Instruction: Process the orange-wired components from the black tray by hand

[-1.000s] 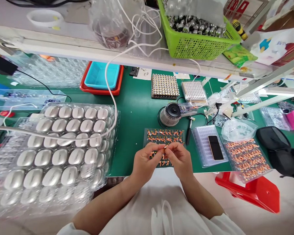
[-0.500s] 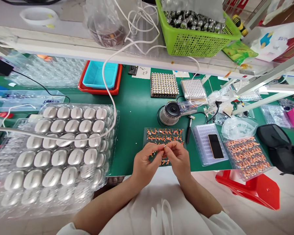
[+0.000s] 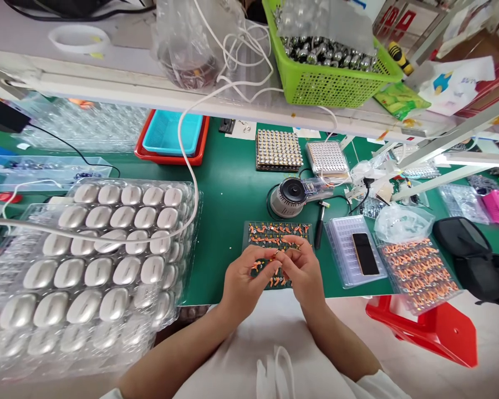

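My left hand (image 3: 245, 280) and my right hand (image 3: 303, 270) meet fingertip to fingertip over the near edge of a dark tray (image 3: 253, 230) filled with small orange-wired parts. Both pinch one tiny orange-wired part (image 3: 275, 255) between thumb and fingers. The hands cover the tray's front rows. The tray lies on the green mat (image 3: 228, 188), just in front of my white-clothed lap.
Stacked clear trays of silver oval shells (image 3: 100, 238) fill the left. A round tape dispenser (image 3: 291, 195), a clear tray with a phone (image 3: 363, 252), another tray of orange parts (image 3: 418, 271) and a black bag (image 3: 474, 257) sit right. A white cable (image 3: 189, 160) hangs from the shelf with a green basket (image 3: 328, 83).
Both hands have stayed pinched together over the tray, shifting only slightly; the fingers have turned the small part a little. The view has drifted a little.
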Demonstrator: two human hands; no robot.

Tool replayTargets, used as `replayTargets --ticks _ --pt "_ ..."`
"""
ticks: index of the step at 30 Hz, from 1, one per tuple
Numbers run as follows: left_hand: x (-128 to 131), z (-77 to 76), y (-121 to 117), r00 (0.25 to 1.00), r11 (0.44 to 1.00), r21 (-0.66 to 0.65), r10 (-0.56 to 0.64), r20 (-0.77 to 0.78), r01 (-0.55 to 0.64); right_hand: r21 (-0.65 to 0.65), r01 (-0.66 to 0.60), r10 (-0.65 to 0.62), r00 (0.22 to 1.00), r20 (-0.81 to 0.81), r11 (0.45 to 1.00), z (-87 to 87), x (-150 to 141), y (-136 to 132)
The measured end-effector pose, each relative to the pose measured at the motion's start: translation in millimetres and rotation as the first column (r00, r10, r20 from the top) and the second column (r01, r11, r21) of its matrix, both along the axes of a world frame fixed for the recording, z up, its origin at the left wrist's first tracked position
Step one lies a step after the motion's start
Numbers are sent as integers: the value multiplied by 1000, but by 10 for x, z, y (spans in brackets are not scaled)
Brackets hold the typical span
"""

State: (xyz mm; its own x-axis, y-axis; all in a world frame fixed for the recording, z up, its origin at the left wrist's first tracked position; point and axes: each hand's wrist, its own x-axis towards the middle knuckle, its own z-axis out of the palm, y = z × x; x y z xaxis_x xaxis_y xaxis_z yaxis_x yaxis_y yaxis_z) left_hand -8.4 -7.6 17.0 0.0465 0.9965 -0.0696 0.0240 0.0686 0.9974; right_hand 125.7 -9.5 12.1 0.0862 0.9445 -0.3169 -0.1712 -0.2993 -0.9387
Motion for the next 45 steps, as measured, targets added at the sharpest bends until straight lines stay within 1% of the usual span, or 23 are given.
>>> replayTargets --ticks 2,5,8,12,16,19,21,23,25,28,30,33,38,42,45 --pt "-10 -6 10 1000 999 -35 -4 22 5 -6 -24 24 1000 10 1000 -8 8 -3" --pt "-25 -11 39 996 990 -140 -19 83 31 12 -69 69 998 13 998 -32 24 0" --pt "-40 -15 69 985 975 -220 -2 171 40 85 -137 137 991 4 987 -60 61 13" --pt "-55 -20 65 974 964 -258 2 229 59 213 -223 216 975 59 951 -72 128 26" --pt "-46 -31 19 972 964 -262 24 234 39 291 -239 198 966 164 926 -56 140 10" --pt "-28 -52 -16 975 972 -236 51 215 1 335 -224 152 961 230 915 -51 110 -13" --pt "-19 -76 -34 984 983 -180 52 169 -21 369 -199 112 963 245 908 -59 84 -29" --pt "-17 -105 -46 994 997 -71 43 104 -36 395 -162 71 969 236 904 -71 58 -50" --pt "-24 -129 -53 999 997 74 34 29 -36 400 -124 35 974 223 908 -85 32 -76" --pt "-44 -140 -53 997 966 259 38 -71 -18 397 -90 -8 971 238 913 -101 6 -119" --pt "-62 -128 -47 993 950 313 36 -115 1 406 -92 -23 963 270 909 -106 4 -140" --pt "-97 -104 -25 991 953 300 2 -133 39 434 -126 -29 942 334 892 -103 25 -148" --pt "-164 -121 20 985 970 189 -135 -105 153 474 -197 -43 893 448 858 -81 62 -130" --pt "-188 -176 25 987 975 166 -138 -88 151 481 -229 -57 859 509 846 -84 72 -128" --pt "-201 -197 28 978 970 128 -199 -68 207 488 -245 -54 853 520 838 -100 86 -128"
